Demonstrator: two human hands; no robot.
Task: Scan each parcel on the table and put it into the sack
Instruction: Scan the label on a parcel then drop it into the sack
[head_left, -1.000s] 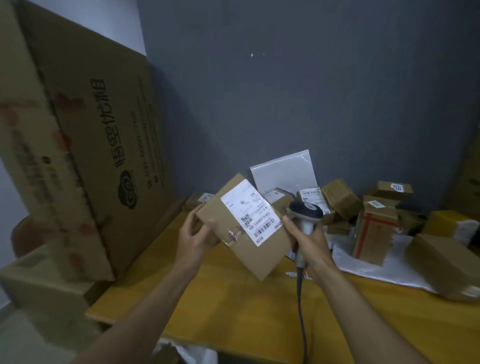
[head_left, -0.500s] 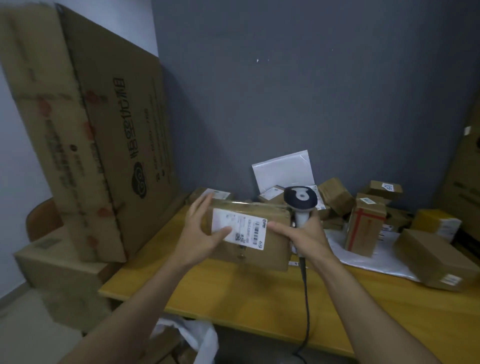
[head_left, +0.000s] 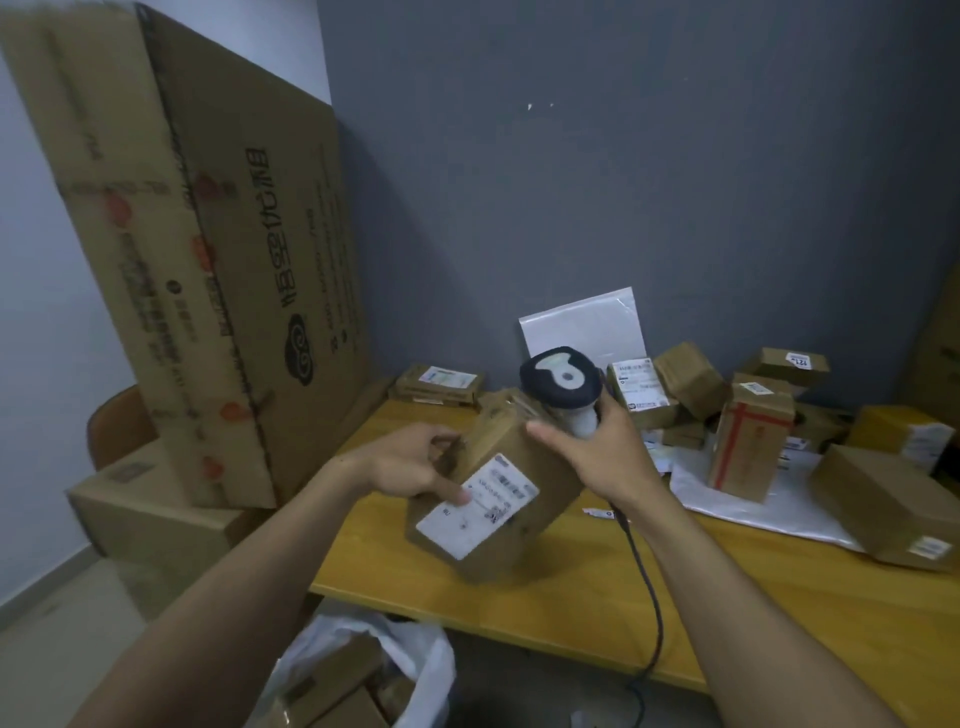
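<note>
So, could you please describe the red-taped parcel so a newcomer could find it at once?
Start at the yellow wooden table. On its right lies a white plastic mailer; the upright brown cardboard box on it alone bears red tape.

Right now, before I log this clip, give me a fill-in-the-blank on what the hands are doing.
The right hand grips the ____.
The left hand holds a parcel whose white ____ faces the camera.
The white sack under the table edge already contains ____.
Missing: scanner; label; parcels.
</note>
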